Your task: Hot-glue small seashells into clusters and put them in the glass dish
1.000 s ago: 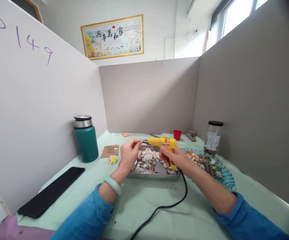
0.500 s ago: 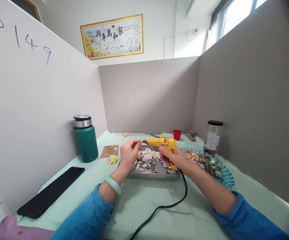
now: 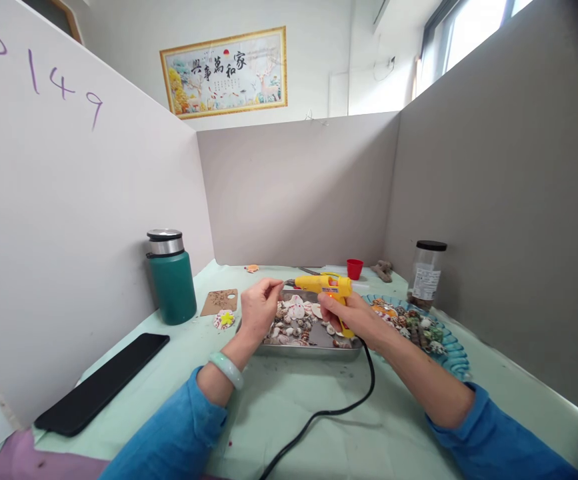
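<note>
My right hand point(image 3: 346, 313) is wrapped round the handle of a yellow hot glue gun point(image 3: 321, 285), its nozzle pointing left. A black cord point(image 3: 313, 419) runs from the handle down to the front edge. My left hand point(image 3: 259, 310) is pinched at the nozzle tip; whatever small thing lies between the fingertips is too hidden to name. Both hands are above a metal tray point(image 3: 309, 352) of assorted seashells point(image 3: 293, 327). Left of it lies a white and red shell piece with a yellow star-shaped top point(image 3: 225, 319).
A blue plate point(image 3: 456, 357) of shells stands right of the tray, with a lidded jar point(image 3: 426, 277) behind. At the left are a green bottle point(image 3: 173, 283), a black phone point(image 3: 103, 383) and a brown card point(image 3: 219, 303). A red cup point(image 3: 354, 269) stands at the back.
</note>
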The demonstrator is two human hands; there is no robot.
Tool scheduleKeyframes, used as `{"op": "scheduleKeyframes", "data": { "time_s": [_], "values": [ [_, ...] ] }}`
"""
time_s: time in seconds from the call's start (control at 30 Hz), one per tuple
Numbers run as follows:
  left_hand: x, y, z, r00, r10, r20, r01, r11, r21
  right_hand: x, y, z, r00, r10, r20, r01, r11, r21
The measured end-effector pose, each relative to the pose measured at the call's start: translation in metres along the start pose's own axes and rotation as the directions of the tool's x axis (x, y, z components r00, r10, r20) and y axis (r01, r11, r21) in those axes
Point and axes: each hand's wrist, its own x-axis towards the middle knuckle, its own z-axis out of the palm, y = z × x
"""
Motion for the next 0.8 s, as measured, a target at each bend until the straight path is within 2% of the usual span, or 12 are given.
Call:
{"op": "scheduleKeyframes", "data": {
  "time_s": [0.8],
  "values": [
    [-0.0017,0.0003,0.001,0.999,0.048,0.008,-0.049,0.996,0.077,0.0007,0.0022,0.0027,0.999,-0.024,-0.03,0.023,0.999,-0.026]
  ]
}}
